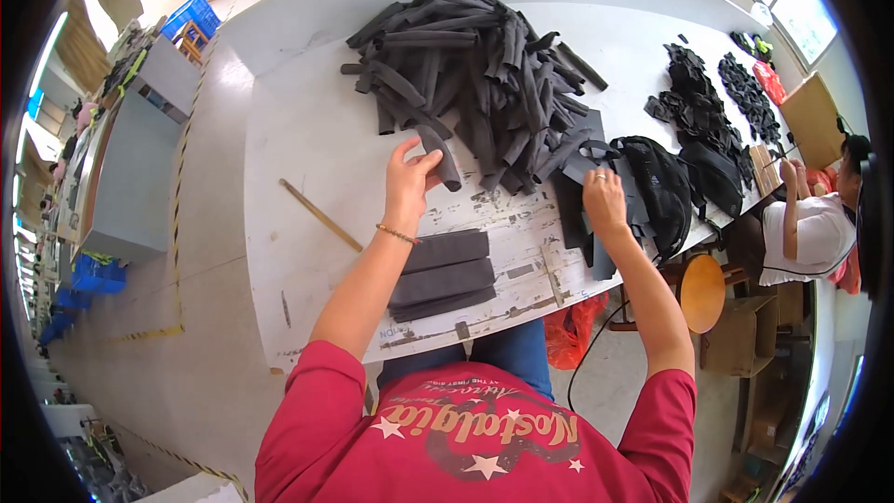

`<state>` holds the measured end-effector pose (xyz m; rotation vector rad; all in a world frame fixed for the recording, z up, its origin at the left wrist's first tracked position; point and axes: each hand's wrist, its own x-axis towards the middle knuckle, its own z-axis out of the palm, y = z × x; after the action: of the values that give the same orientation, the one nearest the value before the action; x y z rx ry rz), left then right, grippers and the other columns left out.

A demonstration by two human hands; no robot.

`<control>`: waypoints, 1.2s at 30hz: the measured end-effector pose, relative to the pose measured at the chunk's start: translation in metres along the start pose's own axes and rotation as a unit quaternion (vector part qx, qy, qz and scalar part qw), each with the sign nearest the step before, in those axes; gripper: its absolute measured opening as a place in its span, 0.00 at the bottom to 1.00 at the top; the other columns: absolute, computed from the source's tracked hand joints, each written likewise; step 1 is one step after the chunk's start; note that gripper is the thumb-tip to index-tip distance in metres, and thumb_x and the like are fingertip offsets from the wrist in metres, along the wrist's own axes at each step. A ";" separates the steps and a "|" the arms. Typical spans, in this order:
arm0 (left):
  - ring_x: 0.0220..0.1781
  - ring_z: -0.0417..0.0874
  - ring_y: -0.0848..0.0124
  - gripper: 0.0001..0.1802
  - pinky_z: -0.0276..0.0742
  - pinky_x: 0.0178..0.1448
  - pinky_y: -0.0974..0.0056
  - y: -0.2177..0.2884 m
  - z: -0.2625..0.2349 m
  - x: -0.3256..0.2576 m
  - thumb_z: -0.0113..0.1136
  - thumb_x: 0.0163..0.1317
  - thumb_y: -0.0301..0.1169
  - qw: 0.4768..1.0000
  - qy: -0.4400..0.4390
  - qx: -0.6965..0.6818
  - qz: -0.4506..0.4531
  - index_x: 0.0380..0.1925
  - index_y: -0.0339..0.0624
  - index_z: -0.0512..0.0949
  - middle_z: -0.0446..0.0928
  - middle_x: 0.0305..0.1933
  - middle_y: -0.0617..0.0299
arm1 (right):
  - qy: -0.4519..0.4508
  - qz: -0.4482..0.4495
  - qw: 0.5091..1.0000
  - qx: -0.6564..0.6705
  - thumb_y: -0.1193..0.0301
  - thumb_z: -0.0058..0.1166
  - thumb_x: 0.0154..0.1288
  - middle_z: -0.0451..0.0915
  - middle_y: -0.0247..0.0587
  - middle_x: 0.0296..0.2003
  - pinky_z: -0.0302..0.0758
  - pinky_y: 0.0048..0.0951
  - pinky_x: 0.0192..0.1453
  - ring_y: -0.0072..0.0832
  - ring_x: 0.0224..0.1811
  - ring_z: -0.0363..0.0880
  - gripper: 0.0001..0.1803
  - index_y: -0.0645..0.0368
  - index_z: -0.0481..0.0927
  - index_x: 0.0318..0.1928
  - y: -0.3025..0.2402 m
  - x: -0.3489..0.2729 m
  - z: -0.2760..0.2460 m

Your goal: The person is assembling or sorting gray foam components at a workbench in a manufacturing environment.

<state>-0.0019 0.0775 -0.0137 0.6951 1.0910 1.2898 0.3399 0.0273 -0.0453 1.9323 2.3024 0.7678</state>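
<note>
My left hand (412,177) grips a curled dark grey fabric piece (441,160) between thumb and fingers, just in front of a large heap of similar rolled fabric pieces (484,65). My right hand (605,200) is closed, fingers pointing down, over flat dark grey strips (575,166) at the heap's right side. What its fingertips pinch is hidden. Nearer to me, below my left hand, flat dark fabric pieces lie in a neat stack (443,278). A black bag (657,191) is just right of my right hand.
The white worktable (312,144) has a raised back panel. A wooden stick (321,214) lies left of the stack. More dark pieces (694,98) are piled at the far right, where a person in white (805,233) sits. A round wooden stool (700,293) stands by the table's right edge.
</note>
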 end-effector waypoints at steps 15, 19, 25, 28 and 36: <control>0.50 0.83 0.48 0.11 0.85 0.54 0.50 0.032 -0.018 -0.086 0.55 0.68 0.24 0.959 -0.109 -0.250 -0.077 0.47 0.36 0.67 0.78 0.49 0.44 | 0.160 -0.068 0.854 0.491 0.74 0.63 0.57 0.72 0.53 0.43 0.70 0.46 0.49 0.55 0.44 0.71 0.15 0.62 0.69 0.39 -0.103 -0.046 -0.161; 0.52 0.82 0.48 0.13 0.84 0.56 0.51 0.035 -0.010 -0.097 0.57 0.66 0.22 0.972 -0.116 -0.198 -0.041 0.47 0.39 0.67 0.77 0.51 0.41 | 0.121 -0.006 0.816 0.565 0.75 0.64 0.57 0.76 0.53 0.46 0.72 0.39 0.53 0.51 0.47 0.74 0.23 0.64 0.71 0.53 -0.110 -0.052 -0.189; 0.50 0.83 0.47 0.17 0.83 0.56 0.50 0.036 0.001 -0.104 0.55 0.65 0.19 0.963 -0.157 -0.216 -0.048 0.50 0.40 0.62 0.78 0.48 0.40 | 0.142 0.023 0.815 0.562 0.76 0.64 0.56 0.78 0.47 0.43 0.73 0.38 0.49 0.46 0.44 0.76 0.20 0.62 0.78 0.51 -0.116 -0.048 -0.200; 0.52 0.82 0.45 0.17 0.82 0.58 0.48 0.038 0.003 -0.107 0.52 0.66 0.18 0.952 -0.188 -0.231 -0.068 0.51 0.41 0.60 0.78 0.49 0.38 | 0.195 0.010 0.853 0.485 0.76 0.64 0.55 0.79 0.43 0.40 0.72 0.38 0.47 0.42 0.41 0.76 0.17 0.62 0.80 0.48 -0.112 -0.044 -0.202; 0.54 0.81 0.47 0.24 0.82 0.58 0.47 0.046 0.012 -0.119 0.49 0.68 0.18 0.949 -0.203 -0.229 -0.077 0.60 0.41 0.54 0.75 0.53 0.36 | 0.252 -0.023 0.887 0.386 0.75 0.65 0.53 0.78 0.39 0.38 0.70 0.39 0.44 0.39 0.39 0.75 0.18 0.62 0.81 0.46 -0.110 -0.040 -0.204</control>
<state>-0.0008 -0.0266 0.0604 0.4801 0.4749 1.1427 0.1793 -0.0911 0.0793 2.0882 3.3586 0.3874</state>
